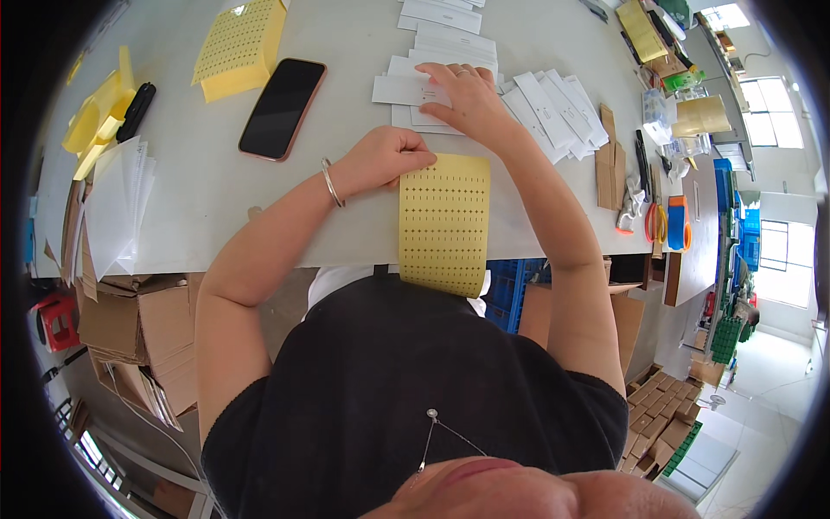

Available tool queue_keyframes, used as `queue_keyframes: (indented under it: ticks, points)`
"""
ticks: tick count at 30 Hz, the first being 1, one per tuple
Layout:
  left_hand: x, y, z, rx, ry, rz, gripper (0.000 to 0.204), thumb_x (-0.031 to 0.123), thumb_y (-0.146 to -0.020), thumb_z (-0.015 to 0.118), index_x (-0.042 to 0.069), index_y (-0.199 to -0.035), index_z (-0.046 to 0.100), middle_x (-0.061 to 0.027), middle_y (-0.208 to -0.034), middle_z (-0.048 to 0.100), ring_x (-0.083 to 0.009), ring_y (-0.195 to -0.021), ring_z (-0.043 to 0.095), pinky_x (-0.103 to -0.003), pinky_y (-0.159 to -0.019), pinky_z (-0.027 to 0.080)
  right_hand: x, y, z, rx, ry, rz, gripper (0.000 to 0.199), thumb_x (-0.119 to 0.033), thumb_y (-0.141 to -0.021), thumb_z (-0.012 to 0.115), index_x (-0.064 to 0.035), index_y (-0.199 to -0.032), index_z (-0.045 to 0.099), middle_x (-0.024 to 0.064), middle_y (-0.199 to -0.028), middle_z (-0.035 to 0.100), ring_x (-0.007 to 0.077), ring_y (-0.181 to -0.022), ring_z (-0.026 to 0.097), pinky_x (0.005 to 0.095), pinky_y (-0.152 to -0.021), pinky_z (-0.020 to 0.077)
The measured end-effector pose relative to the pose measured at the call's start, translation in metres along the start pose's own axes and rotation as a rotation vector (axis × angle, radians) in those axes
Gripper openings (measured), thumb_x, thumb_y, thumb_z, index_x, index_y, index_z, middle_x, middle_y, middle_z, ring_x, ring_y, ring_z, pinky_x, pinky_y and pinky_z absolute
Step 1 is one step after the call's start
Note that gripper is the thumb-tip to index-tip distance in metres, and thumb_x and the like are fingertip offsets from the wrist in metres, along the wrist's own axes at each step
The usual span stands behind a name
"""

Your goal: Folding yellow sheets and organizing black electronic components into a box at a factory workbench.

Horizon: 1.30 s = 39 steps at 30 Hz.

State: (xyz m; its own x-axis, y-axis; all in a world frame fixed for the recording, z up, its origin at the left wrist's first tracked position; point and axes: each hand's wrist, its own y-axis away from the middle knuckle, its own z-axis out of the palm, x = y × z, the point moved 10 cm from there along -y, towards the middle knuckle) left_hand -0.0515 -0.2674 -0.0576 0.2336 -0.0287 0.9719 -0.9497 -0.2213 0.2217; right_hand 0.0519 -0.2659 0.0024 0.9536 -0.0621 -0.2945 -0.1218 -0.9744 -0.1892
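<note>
My left hand (382,160) is closed, pinching the top left corner of a yellow sheet of printed labels (443,221). The sheet hangs over the table's front edge and curls toward my lap. Farther forward, my right hand (471,104) lies with thumb and fingers apart on a small white printed slip (398,90). More white slips (456,41) overlap in a row beyond it. To the right of this hand, several other white slips (553,112) are fanned out on the table.
A black-screened phone (284,110) lies left of my hands, below a thick stack of yellow label sheets (242,43). Clear plastic sleeves (121,203) sit at the left edge. On the right are brown cardboard pieces (610,160), scissors (657,223) and an orange-and-blue tape roll (679,223).
</note>
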Motion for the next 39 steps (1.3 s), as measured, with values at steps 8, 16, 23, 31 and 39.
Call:
queue_keyframes:
  ticks: [8, 16, 23, 31, 39]
  points:
    - [-0.008, 0.003, 0.0, -0.014, 0.061, -0.038, 0.025, 0.025, -0.085, 0.06, 0.001, -0.078, 0.063, -0.0008, -0.059, 0.055, -0.0064, -0.045, 0.047, -0.023, -0.043, 0.037, 0.042, 0.027, -0.034, 0.006, -0.035, 0.243, 0.048, -0.03, -0.073, 0.074, -0.0075, -0.111, 0.056, 0.0099, -0.096, 0.064, 0.0246, -0.097, 0.058, 0.0358, -0.096, 0.0373]
    - [-0.007, 0.001, 0.0, -0.001, 0.013, -0.057, 0.023, 0.022, -0.086, 0.056, 0.001, -0.081, 0.064, 0.0, -0.06, 0.056, -0.006, -0.045, 0.049, -0.022, -0.043, 0.038, 0.049, 0.073, -0.054, 0.209, -0.135, 0.136, 0.023, -0.017, -0.076, 0.07, -0.0125, -0.099, 0.067, 0.0067, -0.096, 0.065, 0.0213, -0.094, 0.059, 0.0394, -0.09, 0.0372]
    - [-0.004, 0.001, 0.002, 0.001, -0.001, -0.058, 0.022, 0.022, -0.088, 0.056, 0.002, -0.084, 0.064, 0.0001, -0.061, 0.056, -0.0058, -0.045, 0.049, -0.021, -0.043, 0.037, -0.048, 0.077, -0.027, 0.204, -0.085, -0.243, 0.014, -0.016, -0.073, 0.074, -0.0141, -0.085, 0.069, -0.0012, -0.084, 0.06, 0.0182, -0.086, 0.056, 0.039, -0.089, 0.0354]
    - [-0.01, 0.002, -0.002, 0.02, 0.061, -0.094, 0.022, 0.022, -0.088, 0.056, 0.002, -0.084, 0.064, 0.0003, -0.059, 0.054, -0.0063, -0.043, 0.047, -0.022, -0.041, 0.036, -0.053, 0.079, -0.043, 0.315, -0.013, -0.303, 0.01, -0.01, -0.074, 0.071, -0.0143, -0.081, 0.066, -0.0008, -0.085, 0.059, 0.0188, -0.089, 0.054, 0.0395, -0.088, 0.0364]
    - [-0.002, 0.001, 0.003, -0.012, -0.01, -0.051, 0.022, 0.021, -0.086, 0.057, 0.001, -0.079, 0.063, -0.0003, -0.059, 0.055, -0.0063, -0.043, 0.047, -0.022, -0.041, 0.036, 0.029, 0.033, -0.022, 0.021, -0.044, -0.018, 0.009, -0.013, -0.083, 0.065, -0.0081, -0.089, 0.063, 0.0042, -0.098, 0.061, 0.024, -0.097, 0.055, 0.0369, -0.091, 0.0366]
